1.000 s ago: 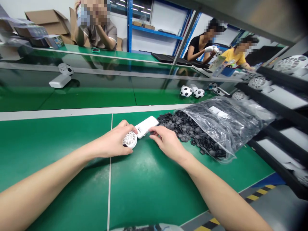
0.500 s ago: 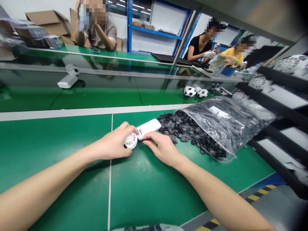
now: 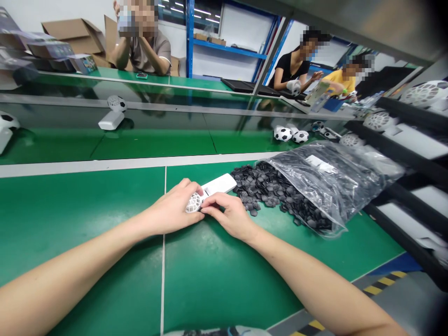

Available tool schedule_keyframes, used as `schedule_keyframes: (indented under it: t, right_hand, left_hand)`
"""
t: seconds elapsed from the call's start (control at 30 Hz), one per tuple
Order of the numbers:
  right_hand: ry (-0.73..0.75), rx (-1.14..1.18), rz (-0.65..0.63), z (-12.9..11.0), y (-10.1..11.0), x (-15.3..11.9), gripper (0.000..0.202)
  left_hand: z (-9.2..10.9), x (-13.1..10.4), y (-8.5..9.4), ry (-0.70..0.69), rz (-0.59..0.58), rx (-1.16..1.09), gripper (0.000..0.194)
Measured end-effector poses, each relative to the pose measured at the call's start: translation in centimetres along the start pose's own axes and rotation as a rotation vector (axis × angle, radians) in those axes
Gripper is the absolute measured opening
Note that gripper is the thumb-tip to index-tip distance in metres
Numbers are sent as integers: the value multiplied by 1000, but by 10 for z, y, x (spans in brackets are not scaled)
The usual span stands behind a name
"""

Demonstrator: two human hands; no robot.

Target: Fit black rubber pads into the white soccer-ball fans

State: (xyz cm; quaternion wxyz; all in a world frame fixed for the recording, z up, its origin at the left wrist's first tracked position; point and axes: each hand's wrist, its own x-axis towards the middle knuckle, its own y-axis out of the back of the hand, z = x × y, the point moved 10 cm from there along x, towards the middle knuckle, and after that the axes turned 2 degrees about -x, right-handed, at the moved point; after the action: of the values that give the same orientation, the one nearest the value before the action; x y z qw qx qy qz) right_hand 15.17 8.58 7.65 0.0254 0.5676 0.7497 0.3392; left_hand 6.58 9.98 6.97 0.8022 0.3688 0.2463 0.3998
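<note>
White device (image 3: 222, 184) in left grip (image 3: 177, 206)

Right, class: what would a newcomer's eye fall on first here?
Probably the heap of small, flat black pieces at the mouth of a clear plastic bag, right of centre on the green bench. Next, nearer the middle, the white device with a round latticed head, gripped by the left hand, the right hand close against it.

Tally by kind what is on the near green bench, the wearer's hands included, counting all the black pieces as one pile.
Hands (left hand, right hand): 2
White gadget: 1
Clear plastic bag: 1
Pile of black pieces: 1
Total: 5
</note>
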Motion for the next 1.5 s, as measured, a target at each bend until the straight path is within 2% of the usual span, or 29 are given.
schedule_keyframes:
  t: [0.13, 0.5, 0.67, 0.77, 0.87, 0.97, 1.1, 1.27, 1.5]
  right_hand:
    - [-55, -5, 15, 6, 0, 0, 3]
    - [-72, -89, 76, 16, 5, -2, 19]
    - [-39, -84, 39, 6, -1, -5, 8]
    - [-40, -104, 38, 2, -2, -9, 8]
    - [110, -252, 39, -15, -4, -16, 14]
    - [293, -556, 69, -37, -11, -28, 22]
    - [377, -851, 120, -52, -20, -42, 28]
    - [329, -913, 40, -48, -28, -43, 32]
    - [251, -825, -126, -34, -40, -42, 42]
  left_hand:
    - [0, -1, 1, -2, 40, 0, 28]
    - [4, 0, 3, -21, 110, 6, 26]
    - [0, -1, 3, 4, 108, -34, 28]
    - [-2, -1, 3, 21, 113, -54, 29]
    - [-1, -2, 5, 15, 142, -53, 30]
    - [0, -3, 5, 5, 144, -74, 34]
    - [-5, -2, 3, 54, 144, -110, 36]
    - [-9, -2, 3, 99, 179, -121, 35]
    - [-7, -1, 5, 72, 204, -85, 28]
